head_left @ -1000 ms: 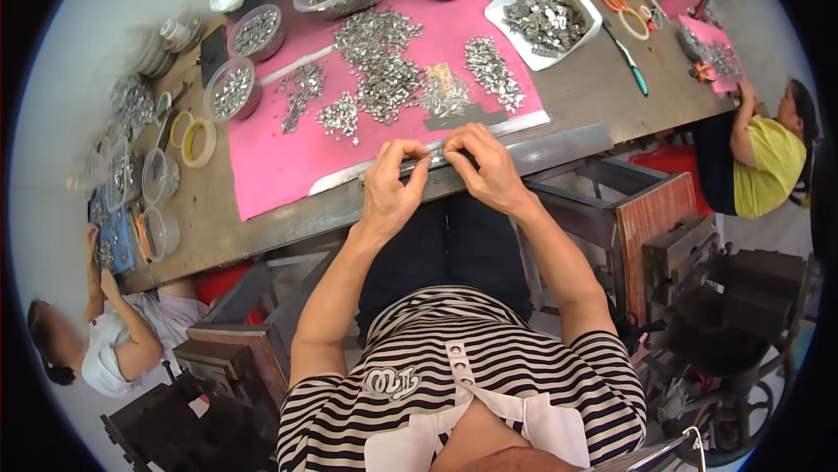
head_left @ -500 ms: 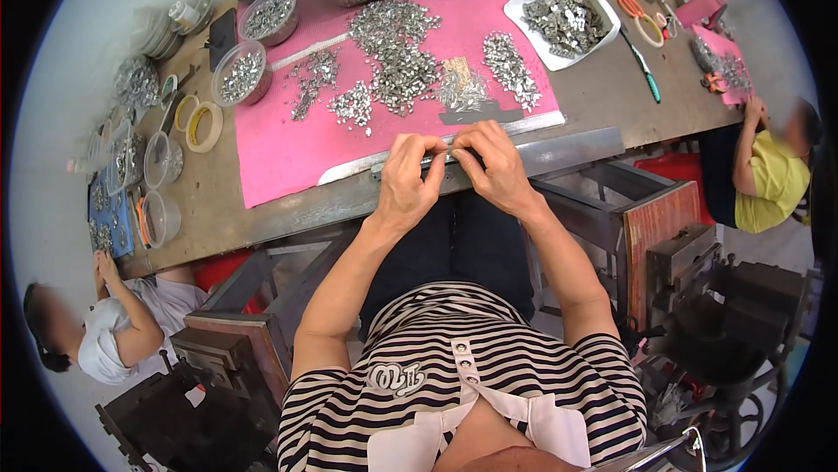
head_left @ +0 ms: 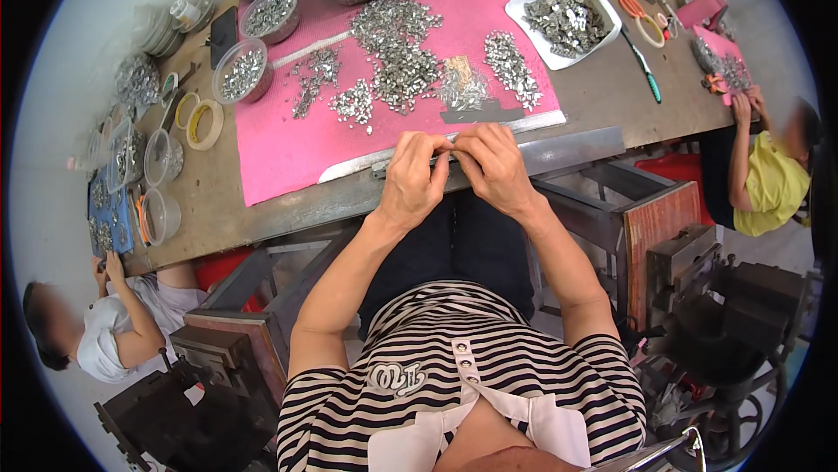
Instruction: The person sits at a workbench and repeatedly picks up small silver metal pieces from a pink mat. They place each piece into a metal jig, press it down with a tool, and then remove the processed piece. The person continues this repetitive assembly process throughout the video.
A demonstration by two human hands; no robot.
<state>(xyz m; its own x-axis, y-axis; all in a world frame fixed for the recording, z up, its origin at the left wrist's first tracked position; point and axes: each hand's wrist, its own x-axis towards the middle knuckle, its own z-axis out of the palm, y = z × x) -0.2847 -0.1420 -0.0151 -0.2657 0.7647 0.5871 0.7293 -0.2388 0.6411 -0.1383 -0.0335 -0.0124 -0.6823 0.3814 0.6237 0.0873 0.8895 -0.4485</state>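
My left hand [head_left: 414, 179] and my right hand [head_left: 496, 170] meet at the table's front edge, thumbs and forefingers pinched close together. Whatever they hold is too small and too covered by the fingers to name. Just beyond them lies a pink mat [head_left: 288, 149] with loose piles of small silvery metal pieces. The biggest pile [head_left: 403, 70] is in the middle, a smaller pile [head_left: 353, 103] to its left, and another pile [head_left: 513, 70] to the right. Thin silvery strips [head_left: 464, 88] lie by a grey strip [head_left: 483, 115] nearest my right hand. A metal bar partly shows behind my fingers.
Clear tubs of metal pieces [head_left: 242, 73] and a white dish [head_left: 555, 60] ring the mat. At left are tape rolls [head_left: 205, 125]; at right, orange-handled scissors [head_left: 630, 6] and a green-tipped pen-like tool [head_left: 652, 86]. A person [head_left: 131, 323] works at left, another person [head_left: 772, 179] at right.
My fingertips have drawn closer together, now touching, and the right hand has shifted slightly. The person at right has moved their hands toward the pink mat there; the person at left has parted theirs.
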